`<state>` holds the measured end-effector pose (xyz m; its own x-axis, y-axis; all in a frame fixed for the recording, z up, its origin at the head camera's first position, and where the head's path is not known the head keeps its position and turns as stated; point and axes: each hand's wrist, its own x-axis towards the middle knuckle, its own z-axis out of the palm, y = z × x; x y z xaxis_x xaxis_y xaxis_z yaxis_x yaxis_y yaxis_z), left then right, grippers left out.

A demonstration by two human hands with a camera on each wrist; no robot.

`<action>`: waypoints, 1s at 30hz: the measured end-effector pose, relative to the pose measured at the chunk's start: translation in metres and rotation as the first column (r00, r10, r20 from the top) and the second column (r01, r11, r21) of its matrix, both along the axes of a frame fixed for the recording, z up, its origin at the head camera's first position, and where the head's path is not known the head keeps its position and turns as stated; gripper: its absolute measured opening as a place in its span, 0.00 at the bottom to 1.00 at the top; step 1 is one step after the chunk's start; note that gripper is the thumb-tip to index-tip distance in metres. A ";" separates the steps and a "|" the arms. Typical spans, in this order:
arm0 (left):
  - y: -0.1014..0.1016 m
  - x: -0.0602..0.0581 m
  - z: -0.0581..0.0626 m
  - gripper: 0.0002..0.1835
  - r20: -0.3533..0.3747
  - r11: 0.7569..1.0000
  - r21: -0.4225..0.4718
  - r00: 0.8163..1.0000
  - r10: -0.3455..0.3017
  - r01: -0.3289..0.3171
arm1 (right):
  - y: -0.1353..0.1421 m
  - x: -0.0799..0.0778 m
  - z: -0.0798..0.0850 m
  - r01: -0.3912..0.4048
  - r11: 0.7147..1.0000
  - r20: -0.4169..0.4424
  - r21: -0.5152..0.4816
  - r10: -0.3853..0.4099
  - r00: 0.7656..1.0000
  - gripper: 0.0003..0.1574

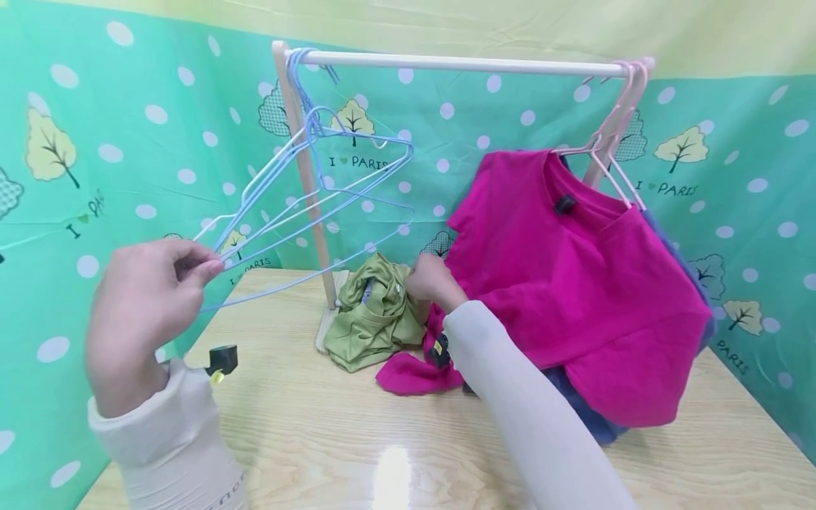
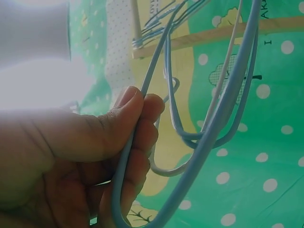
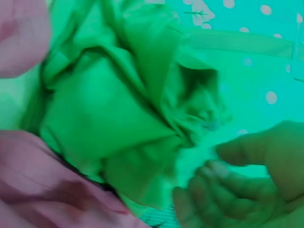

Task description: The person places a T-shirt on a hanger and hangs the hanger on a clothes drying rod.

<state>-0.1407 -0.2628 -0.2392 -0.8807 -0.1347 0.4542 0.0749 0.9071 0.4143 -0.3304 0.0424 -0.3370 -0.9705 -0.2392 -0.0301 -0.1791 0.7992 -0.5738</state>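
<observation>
My left hand pinches the end of a light blue wire hanger between thumb and fingers. Other blue and white hangers hang around it from the left end of the rack. Beside the crumpled olive-green garment on the table is my right hand, near its right edge. In the right wrist view the garment appears bright green, and the right hand's fingers are loosely bent with the thumb apart and nothing between them. A magenta shirt hangs close to that hand, its sleeve trailing on the table.
The wooden rack's white top bar spans the back. Pink hangers at its right end carry the magenta shirt, with a dark blue garment behind. The wooden table reaches a patterned curtain.
</observation>
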 end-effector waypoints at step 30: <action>-0.002 0.009 0.004 0.08 -0.033 0.998 -0.070 0.999 -0.005 0.003 | 0.009 -0.012 -0.029 0.452 0.711 0.123 -0.538 -0.465 0.877 0.14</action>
<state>-0.1314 -0.2646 -0.2354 -0.8654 -0.0983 0.4913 0.0913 0.9332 0.3475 -0.3421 0.0510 -0.3661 -0.9642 0.2648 -0.0159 0.1113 0.3493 -0.9304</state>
